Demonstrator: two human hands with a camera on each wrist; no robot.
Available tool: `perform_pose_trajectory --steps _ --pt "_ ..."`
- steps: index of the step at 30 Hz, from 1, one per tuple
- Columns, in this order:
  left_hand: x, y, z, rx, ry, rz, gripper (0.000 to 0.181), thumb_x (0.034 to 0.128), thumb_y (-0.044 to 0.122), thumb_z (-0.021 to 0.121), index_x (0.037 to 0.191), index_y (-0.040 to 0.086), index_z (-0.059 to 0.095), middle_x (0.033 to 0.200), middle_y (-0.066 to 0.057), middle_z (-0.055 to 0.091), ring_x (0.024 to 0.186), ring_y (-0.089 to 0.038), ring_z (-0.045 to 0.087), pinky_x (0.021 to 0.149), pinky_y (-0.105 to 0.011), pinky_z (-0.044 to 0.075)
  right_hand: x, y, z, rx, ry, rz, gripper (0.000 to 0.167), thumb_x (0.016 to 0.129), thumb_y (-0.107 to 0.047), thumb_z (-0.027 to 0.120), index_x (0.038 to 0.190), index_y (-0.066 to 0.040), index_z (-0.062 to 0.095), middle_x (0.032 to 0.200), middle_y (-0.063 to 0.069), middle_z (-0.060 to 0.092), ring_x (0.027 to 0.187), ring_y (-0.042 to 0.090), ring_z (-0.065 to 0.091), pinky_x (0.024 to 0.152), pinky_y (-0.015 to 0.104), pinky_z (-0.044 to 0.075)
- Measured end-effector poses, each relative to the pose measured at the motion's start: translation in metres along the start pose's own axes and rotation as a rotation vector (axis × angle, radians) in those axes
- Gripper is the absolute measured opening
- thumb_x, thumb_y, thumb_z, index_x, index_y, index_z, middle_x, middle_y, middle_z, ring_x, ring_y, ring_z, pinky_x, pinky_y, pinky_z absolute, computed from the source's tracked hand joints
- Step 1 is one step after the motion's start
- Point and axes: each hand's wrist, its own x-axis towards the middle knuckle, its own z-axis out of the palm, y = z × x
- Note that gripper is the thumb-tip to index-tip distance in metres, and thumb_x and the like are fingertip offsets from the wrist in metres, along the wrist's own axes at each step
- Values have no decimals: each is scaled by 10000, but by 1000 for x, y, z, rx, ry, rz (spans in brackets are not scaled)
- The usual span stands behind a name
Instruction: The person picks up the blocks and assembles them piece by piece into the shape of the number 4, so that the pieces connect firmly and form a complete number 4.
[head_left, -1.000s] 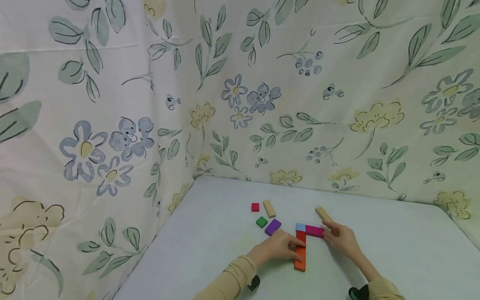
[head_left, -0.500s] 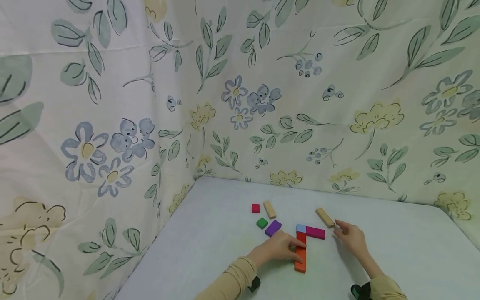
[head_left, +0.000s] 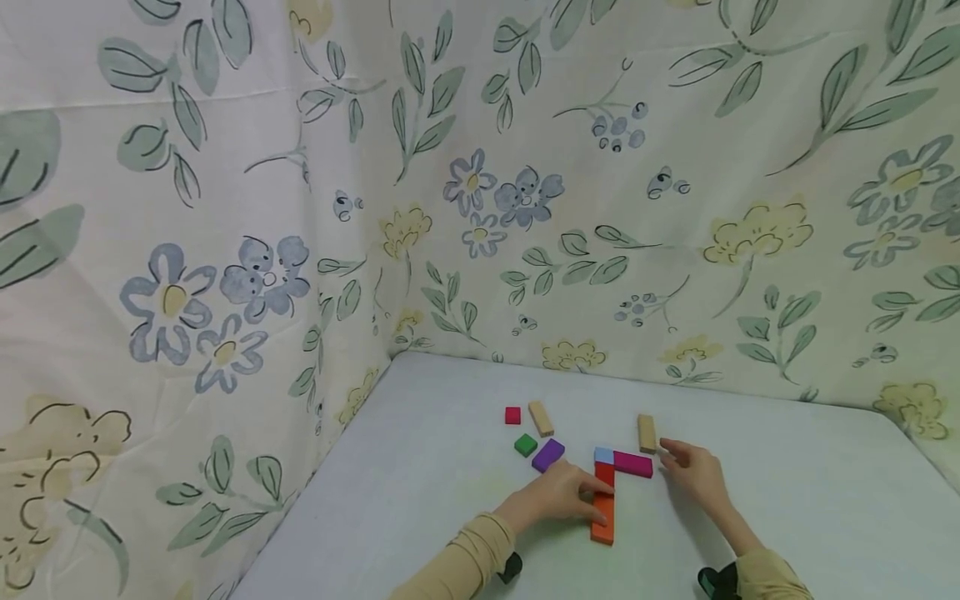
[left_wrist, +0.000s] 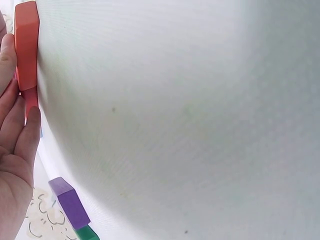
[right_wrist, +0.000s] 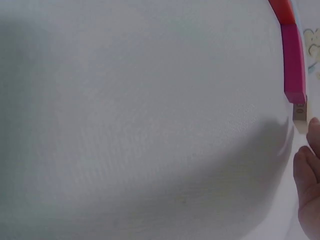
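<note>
My left hand [head_left: 558, 493] rests beside a column of blocks, its fingers touching the red block [head_left: 604, 475] and the thumb at the orange block [head_left: 603, 532]. In the left wrist view the fingers lie fairly straight along the orange block [left_wrist: 27, 45]. A light blue block [head_left: 603, 455] tops the column, and a magenta block [head_left: 633, 464] runs right from it. My right hand [head_left: 697, 475] is just right of a plain wooden block [head_left: 647, 433]; its fingertips are at or beside that block's near end, and contact is hard to tell. The right wrist view shows the magenta block [right_wrist: 294, 62] too.
Left of the column lie a purple block [head_left: 548, 455], a green block [head_left: 526, 445], a small red cube [head_left: 513, 415] and another wooden block [head_left: 541, 418]. Floral cloth [head_left: 585, 283] hangs behind and left of the white table [head_left: 810, 475].
My right hand has left the magenta block's end. The wooden block beside it has turned from slanting to nearly straight away from me. My left hand has stayed in place.
</note>
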Motion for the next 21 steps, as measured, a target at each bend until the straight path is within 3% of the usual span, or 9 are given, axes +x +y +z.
perform_pose_trajectory --steps 4,9,14,21 --pt "0 0 0 12 7 6 442 814 386 721 1234 272 644 690 116 488 555 -4 259 498 -140 248 5 3 -1 -11 -14 9 380 866 -29 626 1213 113 566 1198 335 579 1038 461 594 792 457 549" --pt "0 0 -1 9 6 20 435 815 384 720 1225 257 653 744 117 543 562 4 259 507 -126 248 14 7 -1 -39 -90 24 502 858 -102 668 1276 121 502 1244 356 534 1038 464 582 818 472 539" --pt "-1 1 -2 -4 3 23 430 814 374 724 1220 248 658 722 128 516 554 8 265 503 -127 248 24 9 -5 -87 -135 -35 572 829 -104 697 1289 145 467 1242 369 524 920 377 594 800 489 527" --pt "-1 0 -1 -4 -11 -10 430 823 378 715 1239 295 638 674 116 444 562 3 284 504 -136 261 41 10 -11 -111 -245 -77 670 827 -164 715 1332 150 405 1318 392 440 1161 548 465 909 580 461"
